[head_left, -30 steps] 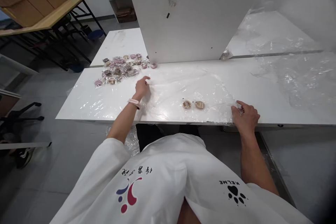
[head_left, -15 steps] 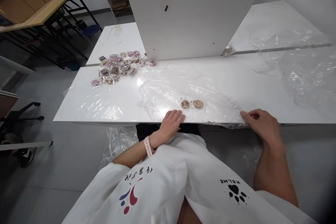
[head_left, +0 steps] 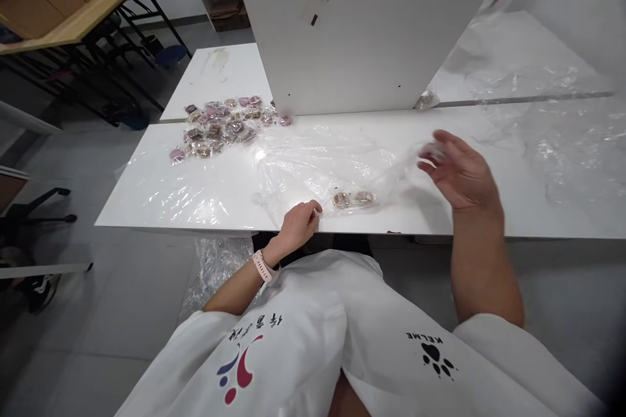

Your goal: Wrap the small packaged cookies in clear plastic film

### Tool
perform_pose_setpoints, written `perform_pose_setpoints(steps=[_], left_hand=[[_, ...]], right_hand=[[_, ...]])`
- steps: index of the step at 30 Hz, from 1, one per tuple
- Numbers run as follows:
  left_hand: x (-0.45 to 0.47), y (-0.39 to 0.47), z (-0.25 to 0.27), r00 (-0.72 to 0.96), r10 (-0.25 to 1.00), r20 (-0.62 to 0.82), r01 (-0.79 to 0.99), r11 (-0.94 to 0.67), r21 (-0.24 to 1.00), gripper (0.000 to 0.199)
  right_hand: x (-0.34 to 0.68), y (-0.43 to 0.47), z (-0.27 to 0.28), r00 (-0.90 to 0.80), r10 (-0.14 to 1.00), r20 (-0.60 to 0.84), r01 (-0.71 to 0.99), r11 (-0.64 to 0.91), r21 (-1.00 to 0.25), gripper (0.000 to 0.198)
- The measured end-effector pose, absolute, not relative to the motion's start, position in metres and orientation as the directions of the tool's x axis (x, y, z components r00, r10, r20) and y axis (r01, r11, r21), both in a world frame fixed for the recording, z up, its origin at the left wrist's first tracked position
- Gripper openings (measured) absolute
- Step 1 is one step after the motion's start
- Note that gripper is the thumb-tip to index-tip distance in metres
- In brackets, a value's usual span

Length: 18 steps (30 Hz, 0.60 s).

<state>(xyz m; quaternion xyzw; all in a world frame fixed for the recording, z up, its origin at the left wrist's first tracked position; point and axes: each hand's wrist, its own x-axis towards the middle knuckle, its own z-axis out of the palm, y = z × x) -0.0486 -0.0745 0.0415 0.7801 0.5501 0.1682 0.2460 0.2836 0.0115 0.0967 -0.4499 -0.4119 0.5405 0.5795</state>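
A clear plastic sheet (head_left: 313,166) is spread wrinkled on the white table before me. Two small wrapped brown snacks lie side by side near the front edge: the left one (head_left: 341,200) and the right one (head_left: 364,198). They look hazy, with film over them. My left hand (head_left: 299,223) is at the table edge just left of the snacks, its fingers curled and pinching the sheet's near edge. Raised above the table on the right, my right hand (head_left: 460,169) grips the sheet's right end, which stretches up from the snacks; its fingers are slightly blurred.
A pile of wrapped pink and brown snacks (head_left: 218,127) lies at the table's left. An upright white panel (head_left: 376,32) stands at the back. More crumpled clear plastic (head_left: 562,156) covers the right side, and some hangs below the front edge (head_left: 215,267).
My right hand has lifted from the front edge, up and leftward, drawing the sheet's right end over the two snacks. My left hand has shifted slightly left and its fingers have curled.
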Motion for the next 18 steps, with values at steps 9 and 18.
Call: perform_pose_setpoints(steps=[9, 18], left_hand=[[-0.009, -0.079, 0.026, 0.561, 0.764, 0.319, 0.638, -0.644, 0.421, 0.044], [-0.022, -0.046, 0.008, 0.406, 0.888, 0.217, 0.684, -0.453, 0.571, 0.046]], right_hand=[[0.18, 0.087, 0.048, -0.527, 0.828, -0.192, 0.248, -0.066, -0.967, 0.072], [0.251, 0.033, 0.051, -0.592, 0.802, -0.079, 0.477, 0.27, -0.837, 0.065]])
